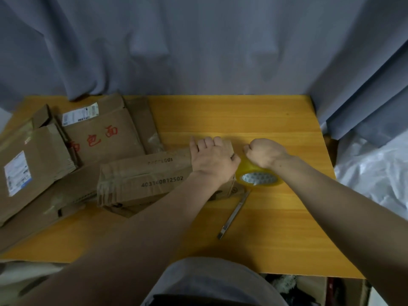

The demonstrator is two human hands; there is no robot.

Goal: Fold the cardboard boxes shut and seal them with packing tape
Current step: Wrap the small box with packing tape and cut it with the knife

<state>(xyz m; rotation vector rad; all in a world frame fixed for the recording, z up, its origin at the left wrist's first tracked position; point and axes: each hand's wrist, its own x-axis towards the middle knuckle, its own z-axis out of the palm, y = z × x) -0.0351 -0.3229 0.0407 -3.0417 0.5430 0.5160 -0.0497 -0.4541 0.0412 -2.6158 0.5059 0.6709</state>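
Hands both busy: left hand [210,159] lies palm-down on the right end of the long box [141,180], fingers bent over its far edge, thumb out to the left. Right hand [263,153] is clenched on top of the tape roll [246,171], grasping it.

Left to right:
- Labelled box [33,164]: flattened brown corrugated cardboard, white shipping label on top, at the desk's left edge.
- Flat cardboard sheet [44,213] under it, creased, with old tape residue.
- Red-print box [103,133]: flattened, red characters on its face, second white label at its far corner. It sits behind the long box.
- Long box: rectangular, worn brown cardboard with black printed digits along its side and crumpled tape at its left end. It lies on its side, mid-desk.
- That makes 3 boxes I can count cleanly, plus loose flat pieces. Exact total unclear.
- Tape roll: 1, glossy translucent yellow, with a pale core. It stands on edge, touching the long box's right end, directly under the right hand and just right of the left hand.
- Knife [234,214]: 1, a slim grey metal bar lying diagonally on the desk, near the roll, on the side towards the person, touching neither hand.
- Desk [276,228]: smooth yellow-orange wood-grain top.
- Curtain [198,51]: grey-blue draped fabric behind the desk.
- Plastic sheet [375,173]: white and crinkled, off the desk's right side.
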